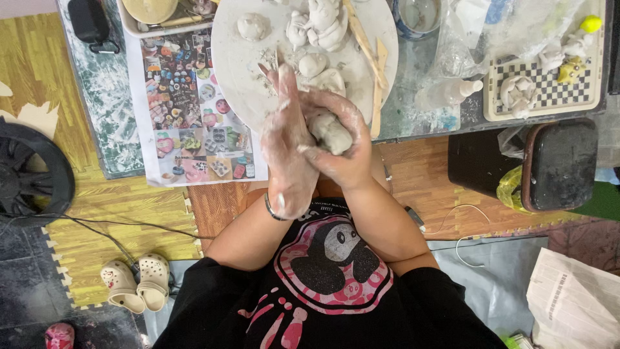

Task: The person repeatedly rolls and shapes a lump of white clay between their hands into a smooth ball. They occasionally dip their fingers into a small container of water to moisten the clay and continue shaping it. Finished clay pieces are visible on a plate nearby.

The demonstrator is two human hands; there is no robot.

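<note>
A lump of grey clay is squeezed between both my hands, just above the near edge of a low table. My right hand cups it from the right and below, fingers curled round it. My left hand presses flat against its left side with the fingers straight and pointing away from me. Both hands are smeared with wet clay. A dark band circles my left wrist. Just beyond the hands lies a round white board carrying clay balls, a pale clay figure and wooden sticks.
A sheet of colourful pictures lies left of the board. A checkered tray with small figures, a plastic bottle and a bowl stand to the right. On the floor are a black box, a black round fan, beige clogs and newspaper.
</note>
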